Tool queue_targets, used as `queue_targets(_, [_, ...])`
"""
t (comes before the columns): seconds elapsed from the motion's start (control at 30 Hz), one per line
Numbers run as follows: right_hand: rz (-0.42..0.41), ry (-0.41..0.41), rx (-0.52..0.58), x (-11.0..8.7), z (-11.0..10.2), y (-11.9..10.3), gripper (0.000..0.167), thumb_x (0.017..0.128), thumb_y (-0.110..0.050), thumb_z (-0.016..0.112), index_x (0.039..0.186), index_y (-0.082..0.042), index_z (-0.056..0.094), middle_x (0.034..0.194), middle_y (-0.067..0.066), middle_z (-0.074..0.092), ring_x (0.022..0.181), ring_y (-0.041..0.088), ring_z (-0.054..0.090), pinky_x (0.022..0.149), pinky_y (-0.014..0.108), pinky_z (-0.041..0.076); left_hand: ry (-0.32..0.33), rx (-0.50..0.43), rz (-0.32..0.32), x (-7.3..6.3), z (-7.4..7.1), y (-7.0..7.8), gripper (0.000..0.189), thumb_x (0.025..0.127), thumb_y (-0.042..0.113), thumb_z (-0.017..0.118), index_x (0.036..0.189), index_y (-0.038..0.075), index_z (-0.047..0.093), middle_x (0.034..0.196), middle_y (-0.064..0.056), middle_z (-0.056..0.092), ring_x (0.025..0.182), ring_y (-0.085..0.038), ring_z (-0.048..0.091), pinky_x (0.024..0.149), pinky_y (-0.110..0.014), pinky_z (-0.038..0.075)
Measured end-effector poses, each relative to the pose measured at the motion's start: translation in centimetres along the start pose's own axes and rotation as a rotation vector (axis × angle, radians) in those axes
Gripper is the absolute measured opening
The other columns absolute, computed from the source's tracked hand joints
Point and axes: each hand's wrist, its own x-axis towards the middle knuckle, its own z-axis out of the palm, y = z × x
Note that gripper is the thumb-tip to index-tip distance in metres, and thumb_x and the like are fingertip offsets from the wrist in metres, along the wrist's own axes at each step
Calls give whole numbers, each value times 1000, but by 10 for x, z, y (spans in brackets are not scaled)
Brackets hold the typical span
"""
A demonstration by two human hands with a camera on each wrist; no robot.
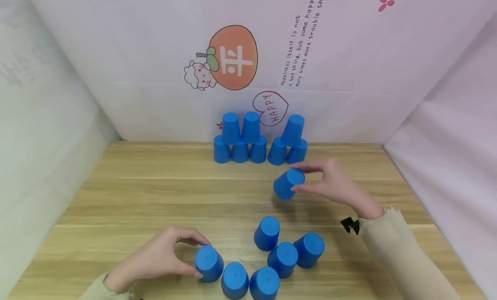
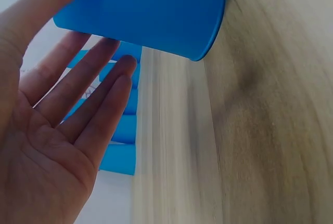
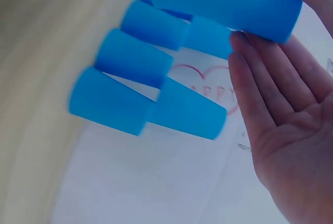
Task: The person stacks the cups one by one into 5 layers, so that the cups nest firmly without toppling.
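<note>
My right hand (image 1: pixel 335 181) pinches an upside-down blue cup (image 1: pixel 288 183) between thumb and fingers, tilted and held above the table. In the right wrist view that cup (image 3: pixel 223 3) is at the top, by the fingertips. Near the front, my left hand (image 1: pixel 161 252) has thumb and fingers around another upside-down blue cup (image 1: pixel 209 263); the left wrist view shows this cup (image 2: pixel 143 13) at the top. At the back stands a row of blue cups (image 1: pixel 240 151). A second layer rests on it: two cups (image 1: pixel 251 127) on the left, one cup (image 1: pixel 293 129) on the right, with a gap between.
Several more upside-down blue cups stand at the front, among them a front cup (image 1: pixel 234 280), a right-hand cup (image 1: pixel 309 250) and a farther cup (image 1: pixel 267 233). A printed white cloth (image 1: pixel 155 76) rises behind the wooden table (image 1: pixel 155 183), and white cloth sides flank it.
</note>
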Motion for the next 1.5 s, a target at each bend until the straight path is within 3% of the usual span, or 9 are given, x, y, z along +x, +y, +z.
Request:
queue_targets(0.13, [-39,110,-20,20,-12,-8,51,81,-25,90,127,-10,72,119,9,73,113,31,67,94,57,53,-20,-18,-21,3,2,2,47,76,43,89,117,29,72,116,13,71,108,-12,66,96,-36,53])
queue_targets(0.43, [-5,223,-26,70,-43,-27,58,86,-40,83,135,-12,68,133,8,66,124,30,59,100,57,49,-38,-88,-43,8,5,6,44,77,40,89,115,30,70,113,11,71,106,-13,67,95,-35,53])
queue_targets(0.6, [27,279,-38,100,-55,-31,64,88,-48,79,139,-13,64,137,3,63,127,24,57,106,50,45,-38,-109,-38,8,6,7,42,78,37,89,115,29,69,112,10,71,106,-15,67,94,-34,53])
queue_targets(0.8, [105,239,-99,130,-54,-23,65,91,-48,75,145,-15,59,143,3,59,133,26,52,108,47,44,-52,-128,-33,8,5,5,44,79,33,89,118,27,69,115,8,71,109,-16,67,95,-34,53])
queue_targets(1.03, [131,149,-162,152,-36,-5,62,92,-43,76,142,-9,61,140,11,60,130,31,52,107,50,44,-64,-124,-24,9,6,3,43,79,32,89,118,28,69,114,8,70,108,-16,67,94,-34,54])
queue_targets(1.3, [103,89,-219,163,-22,7,58,92,-36,78,137,-3,64,130,16,66,119,31,61,106,46,46,-75,-124,-18,11,5,3,42,80,31,89,116,28,69,113,8,71,108,-16,67,95,-34,54])
queue_targets(1.5, [128,71,-210,163,-18,8,58,91,-34,79,137,-1,63,127,17,67,116,31,62,103,46,48,-80,-131,-20,11,5,3,42,80,31,89,116,28,69,112,8,71,107,-16,67,94,-35,54])
